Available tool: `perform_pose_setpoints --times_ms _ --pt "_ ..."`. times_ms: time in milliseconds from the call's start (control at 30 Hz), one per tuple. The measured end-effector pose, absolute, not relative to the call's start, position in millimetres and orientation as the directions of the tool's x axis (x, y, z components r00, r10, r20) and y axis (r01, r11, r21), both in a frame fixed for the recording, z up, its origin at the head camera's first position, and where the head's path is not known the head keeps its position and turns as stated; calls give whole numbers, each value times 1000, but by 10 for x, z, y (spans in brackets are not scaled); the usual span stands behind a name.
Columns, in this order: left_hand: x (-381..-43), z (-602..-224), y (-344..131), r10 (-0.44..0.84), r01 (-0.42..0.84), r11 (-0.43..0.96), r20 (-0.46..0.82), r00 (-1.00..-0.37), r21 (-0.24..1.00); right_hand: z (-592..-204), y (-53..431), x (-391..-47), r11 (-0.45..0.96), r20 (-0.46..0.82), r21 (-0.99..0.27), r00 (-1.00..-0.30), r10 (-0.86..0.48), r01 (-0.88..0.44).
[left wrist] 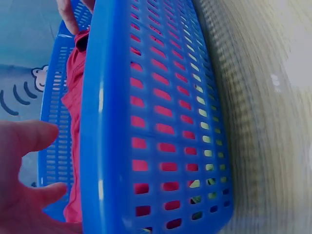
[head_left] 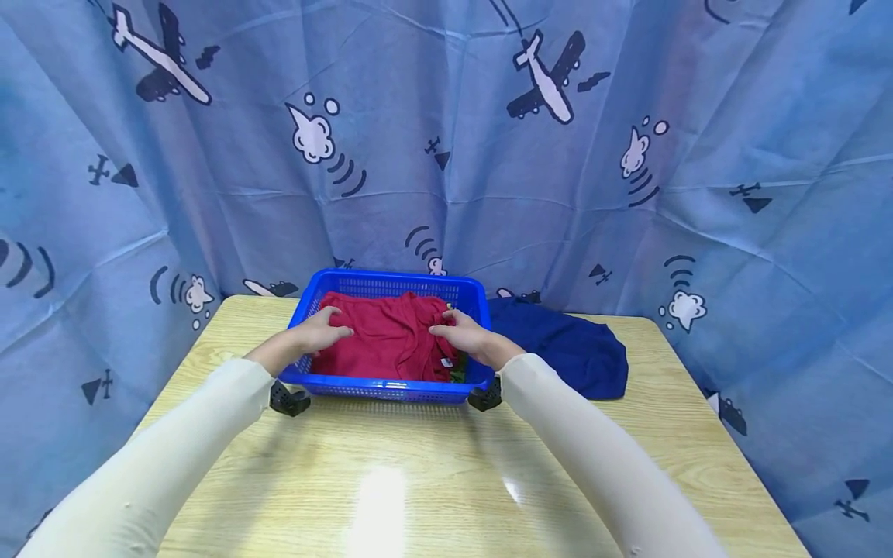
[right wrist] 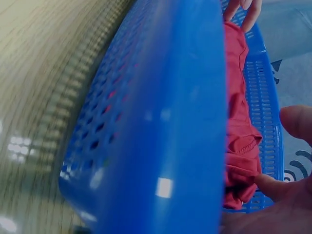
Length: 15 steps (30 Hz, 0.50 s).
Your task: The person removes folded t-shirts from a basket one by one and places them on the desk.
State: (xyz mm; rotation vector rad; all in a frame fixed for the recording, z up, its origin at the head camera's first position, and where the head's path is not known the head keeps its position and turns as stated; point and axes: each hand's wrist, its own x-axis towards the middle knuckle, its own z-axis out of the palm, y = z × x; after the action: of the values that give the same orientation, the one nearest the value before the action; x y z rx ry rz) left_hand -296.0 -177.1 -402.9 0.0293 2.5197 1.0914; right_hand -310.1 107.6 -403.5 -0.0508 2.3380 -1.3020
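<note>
A red cloth garment lies bunched inside a blue plastic basket with slotted walls. My left hand is over the basket's left end, thumb and fingers spread apart beside the cloth. At the right end, my right hand reaches in over the rim with its thumb and fingers parted. In the right wrist view, a fingertip of the right hand meets the edge of the red garment. A small white tag shows at the cloth's right side. The basket wall hides the lower fingers in both wrist views.
Right of the basket, a dark blue cloth lies on the wooden table, partly behind the right forearm. Some green material shows under the red cloth. A blue curtain with airplane prints hangs behind the table.
</note>
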Motion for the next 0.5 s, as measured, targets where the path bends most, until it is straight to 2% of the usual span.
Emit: perform_pose_setpoints --times_ms 267,500 --pt "-2949 -4064 -1693 95 -279 525 -381 -920 804 -4060 1087 -3138 512 -400 -829 -878 -262 225" --pt "-2955 -4072 -1708 105 -303 555 -426 -898 775 -4060 1103 -3148 516 -395 -830 -876 -276 212"
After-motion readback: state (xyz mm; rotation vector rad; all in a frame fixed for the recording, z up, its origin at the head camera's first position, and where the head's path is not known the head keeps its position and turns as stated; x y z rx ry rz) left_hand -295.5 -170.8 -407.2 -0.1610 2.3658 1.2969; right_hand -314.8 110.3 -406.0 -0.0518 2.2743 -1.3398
